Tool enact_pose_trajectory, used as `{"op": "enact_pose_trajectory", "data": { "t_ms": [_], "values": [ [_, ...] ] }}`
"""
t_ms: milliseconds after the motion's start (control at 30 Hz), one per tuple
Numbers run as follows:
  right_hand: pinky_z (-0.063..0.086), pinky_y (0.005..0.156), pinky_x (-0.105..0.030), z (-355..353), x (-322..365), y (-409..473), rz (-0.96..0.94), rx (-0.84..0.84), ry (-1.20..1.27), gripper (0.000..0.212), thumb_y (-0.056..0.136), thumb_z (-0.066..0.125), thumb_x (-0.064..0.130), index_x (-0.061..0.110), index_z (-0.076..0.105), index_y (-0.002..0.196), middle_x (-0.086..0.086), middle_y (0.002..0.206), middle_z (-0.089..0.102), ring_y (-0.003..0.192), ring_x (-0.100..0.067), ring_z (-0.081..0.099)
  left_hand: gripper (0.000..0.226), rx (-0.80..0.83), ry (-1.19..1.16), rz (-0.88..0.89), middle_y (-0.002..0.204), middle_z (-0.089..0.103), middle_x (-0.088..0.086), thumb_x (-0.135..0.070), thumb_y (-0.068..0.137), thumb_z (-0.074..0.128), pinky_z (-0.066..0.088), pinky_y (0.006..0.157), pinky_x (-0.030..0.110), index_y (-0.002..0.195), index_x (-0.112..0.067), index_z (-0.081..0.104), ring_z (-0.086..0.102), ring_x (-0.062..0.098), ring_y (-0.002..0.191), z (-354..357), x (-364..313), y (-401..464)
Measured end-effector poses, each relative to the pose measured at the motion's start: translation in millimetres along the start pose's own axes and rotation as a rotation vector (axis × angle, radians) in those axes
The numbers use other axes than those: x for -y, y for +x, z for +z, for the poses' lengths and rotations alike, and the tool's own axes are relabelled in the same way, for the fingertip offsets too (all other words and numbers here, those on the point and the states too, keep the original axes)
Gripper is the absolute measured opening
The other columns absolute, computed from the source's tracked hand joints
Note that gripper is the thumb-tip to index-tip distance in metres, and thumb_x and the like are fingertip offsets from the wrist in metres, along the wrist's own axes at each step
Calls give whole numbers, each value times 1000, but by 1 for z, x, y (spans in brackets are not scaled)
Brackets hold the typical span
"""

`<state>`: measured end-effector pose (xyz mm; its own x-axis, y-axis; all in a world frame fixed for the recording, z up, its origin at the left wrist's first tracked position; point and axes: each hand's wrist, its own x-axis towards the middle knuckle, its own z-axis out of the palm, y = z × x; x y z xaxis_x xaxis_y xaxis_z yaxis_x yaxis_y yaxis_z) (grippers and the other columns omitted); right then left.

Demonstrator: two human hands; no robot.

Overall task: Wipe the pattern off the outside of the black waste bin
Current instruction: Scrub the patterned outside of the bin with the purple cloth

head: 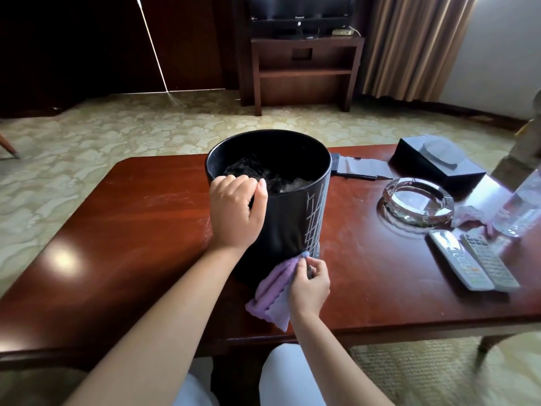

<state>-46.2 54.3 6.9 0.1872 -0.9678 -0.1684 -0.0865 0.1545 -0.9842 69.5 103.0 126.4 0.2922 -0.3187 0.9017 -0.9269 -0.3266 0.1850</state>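
We count one black bin, one purple cloth, two remotes lying side by side at the right, one glass ashtray, one dark tissue box at the far right, one clear bottle at the right edge, and one pen beside some paper behind the bin.

The surface is reddish-brown polished wood with rounded corners, glossy and faintly scuffed near the bin. Around it lies a pale patterned carpet. At the far side a television stands on a dark wooden stand, with beige curtains to the right and dark panelling to the left.

The bin stands upright near the middle of the surface, with dark crumpled material inside. A pattern of pale scratchy lines covers its right outer side; the part facing us looks plain black.

Our left hand grips the near rim, its fingers curled over the edge and the thumb on the outside. Our right hand sits low at the base of the bin, its fingers pinching the cloth closed and pressing its tip against the wall just below the pattern. The rest of the cloth trails down toward the near edge.
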Motion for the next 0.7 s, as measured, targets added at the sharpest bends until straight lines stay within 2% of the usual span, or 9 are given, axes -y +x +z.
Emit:
{"op": "enact_pose_trajectory", "data": {
  "t_ms": [100, 167, 300, 433, 600, 700],
  "values": [
    [34, 69, -23, -5, -16, 3, 205, 57, -118, 4, 88, 60, 13, 14, 61, 84, -1, 78, 60, 77, -18, 54, 38, 0, 4, 3, 52, 38, 4, -17, 93, 44, 27, 63, 33, 55, -12, 37, 38, 25, 53, 0, 0, 0],
    [35, 69, -22, -8, -21, 4, 256, 92, -139, 3, 86, 61, 14, 14, 62, 84, -1, 80, 62, 78, -17, 55, 38, 0, 3, 9, 52, 38, 4, -18, 93, 44, 27, 63, 33, 56, -13, 37, 38, 25, 53, 0, 0, 0],
    [37, 64, -24, -6, -12, 3, 136, 72, -86, 8, 86, 61, 13, 16, 61, 79, 2, 72, 62, 71, -16, 56, 38, -1, -1, 12, 52, 38, 4, -17, 93, 44, 28, 63, 34, 56, -12, 37, 38, 25, 53, 0, 0, 0],
    [39, 61, -21, -6, -4, 0, -13, 49, -17, 13, 85, 62, 13, 20, 58, 75, 7, 69, 60, 65, -6, 54, 38, -10, 5, 13, 52, 39, 4, -17, 93, 43, 29, 62, 35, 56, -13, 38, 38, 25, 53, 1, 0, -1],
    [32, 65, -25, -10, -22, 5, 105, 113, -242, 7, 88, 58, 18, 17, 55, 82, 3, 74, 59, 74, -19, 53, 38, -19, 9, 26, 52, 39, 6, -16, 93, 43, 29, 62, 36, 56, -12, 38, 37, 25, 53, 2, 1, -1],
    [31, 62, -25, -14, -27, 8, 63, 166, -310, 9, 89, 59, 20, 17, 55, 81, 2, 73, 59, 74, -20, 53, 37, -34, 18, 30, 52, 38, 6, -15, 93, 43, 29, 61, 36, 56, -12, 38, 36, 25, 54, 3, 1, -2]
  ]
}}
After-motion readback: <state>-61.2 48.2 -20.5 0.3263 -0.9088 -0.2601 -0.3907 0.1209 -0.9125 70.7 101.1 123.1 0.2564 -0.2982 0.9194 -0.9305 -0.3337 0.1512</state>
